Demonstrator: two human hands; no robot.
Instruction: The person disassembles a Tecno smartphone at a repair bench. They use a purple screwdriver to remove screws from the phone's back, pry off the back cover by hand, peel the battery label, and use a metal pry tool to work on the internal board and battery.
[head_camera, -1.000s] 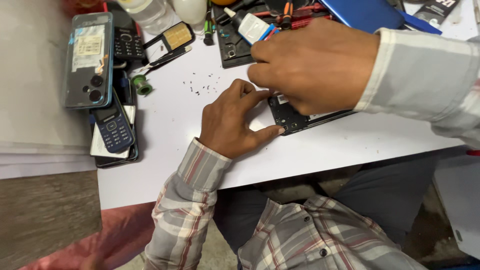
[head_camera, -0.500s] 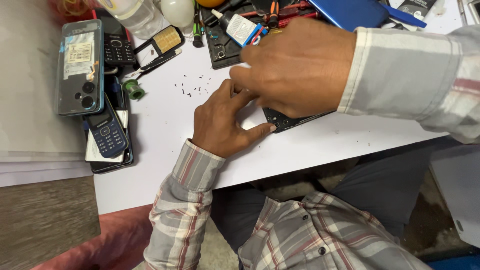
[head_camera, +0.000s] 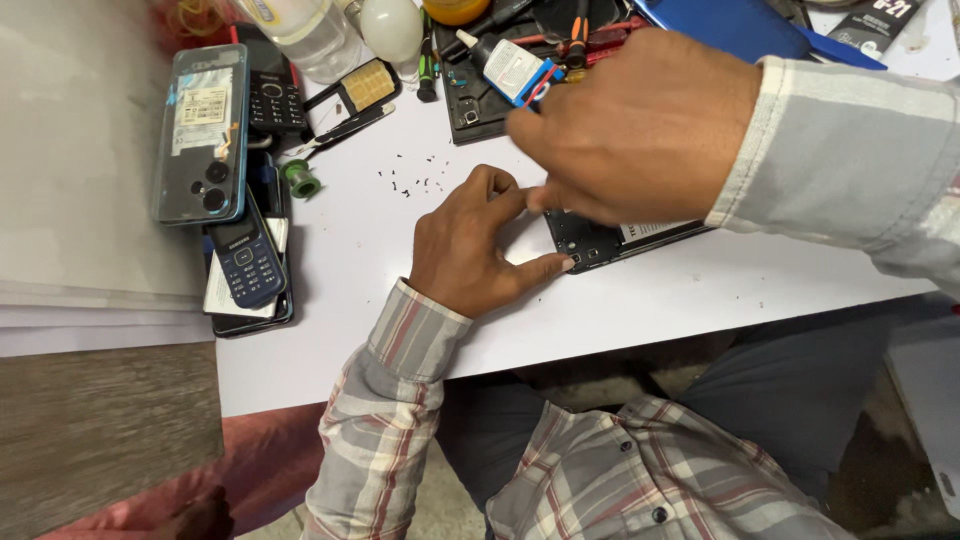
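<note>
Centre of the white table (head_camera: 330, 330), a dark, flat opened phone body (head_camera: 600, 240) lies with its inner face up, matte black plastic dotted with small holes, a pale label showing at its right part. Most of it is hidden under the right hand (head_camera: 640, 130), which hovers over it, fingers curled and bunched downward, tips pinched close together just above the phone's upper left corner; whether anything sits between them cannot be seen. The left hand (head_camera: 470, 245) rests on the table just left of the phone, thumb stretched out so its tip touches the phone's near corner, forefinger bent up to meet the right hand's fingertips, the other fingers folded; it grips nothing, only steadies the edge. Both wrists wear a soft checked shirt in grey, red and white.

Just above the left hand, a sprinkle of tiny black screws (head_camera: 410, 180) lies loose on the smooth tabletop. Beyond the hands sits another black phone panel (head_camera: 470, 110), and across it a small white glue bottle (head_camera: 510, 65) with a blue cap clip. Over to the left, a slim smartphone in a clear bluish case (head_camera: 200, 130) lies back up, overlapping a stack of older phones; a dark blue keypad phone (head_camera: 245, 260) sits below it. A small green spool (head_camera: 298, 180) stands between that pile and the screws. A rounded white bulb (head_camera: 392, 30) and a clear plastic bottle (head_camera: 305, 35) crowd the far edge.
</note>
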